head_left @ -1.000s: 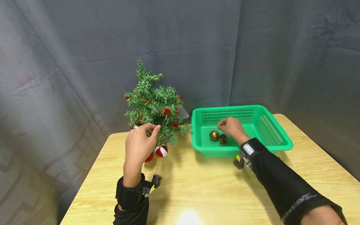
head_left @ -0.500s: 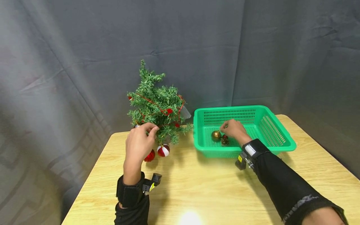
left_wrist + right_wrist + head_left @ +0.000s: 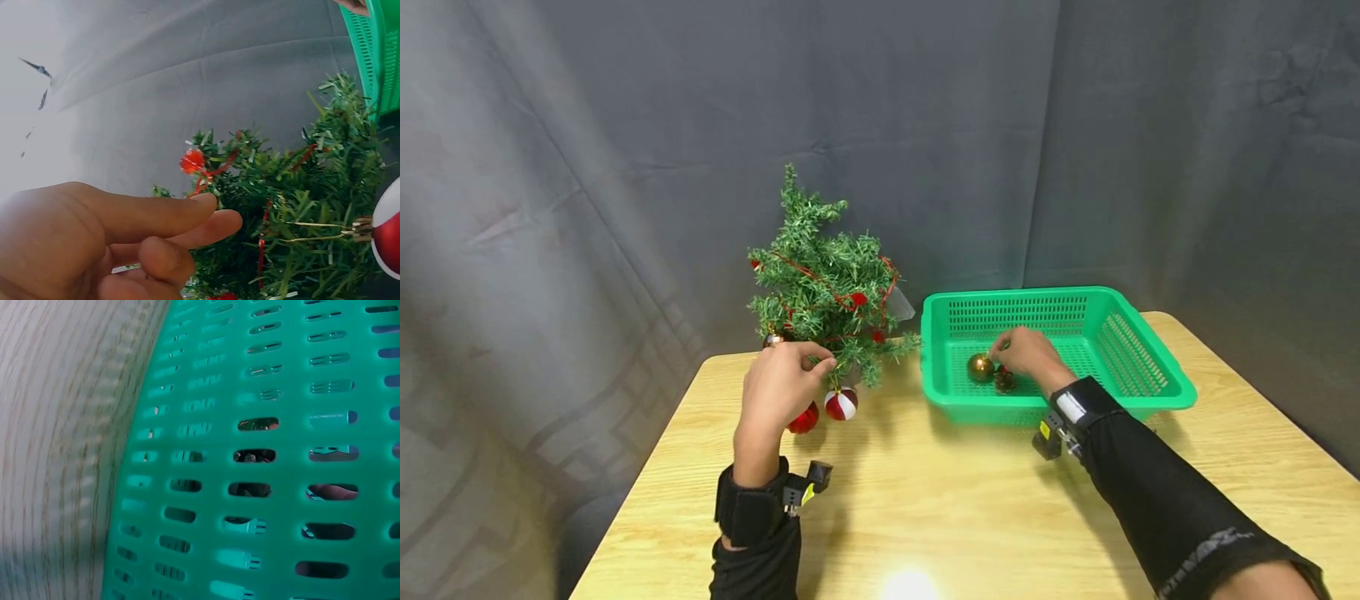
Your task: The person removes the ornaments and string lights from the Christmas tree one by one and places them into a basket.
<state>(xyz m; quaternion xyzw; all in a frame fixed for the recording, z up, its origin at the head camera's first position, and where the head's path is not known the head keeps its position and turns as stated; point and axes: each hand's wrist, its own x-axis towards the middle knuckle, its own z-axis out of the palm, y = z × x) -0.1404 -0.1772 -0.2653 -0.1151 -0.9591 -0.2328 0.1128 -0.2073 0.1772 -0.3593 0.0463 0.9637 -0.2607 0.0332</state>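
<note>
Presently the two hands are well apart. The left hand (image 3: pixel 781 382) bends its fingers at the green tree (image 3: pixel 820 254); whether they pinch a twig, one cannot tell. A sideways pull there could tilt the tree and shake off the red-and-white ball (image 3: pixel 841 404) that hangs on it. Further right, inside the basket (image 3: pixel 977 412), the gold ball (image 3: pixel 981 367) lies beside a pine cone (image 3: pixel 1004 382). The right hand (image 3: pixel 1028 353) has its fingertips at the ball's top, their grip unclear; a weak pinch might drop it, or the cone might catch.

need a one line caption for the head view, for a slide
Left grip in front of a decorated tree, right grip close to a gold bauble in a green basket.
</note>
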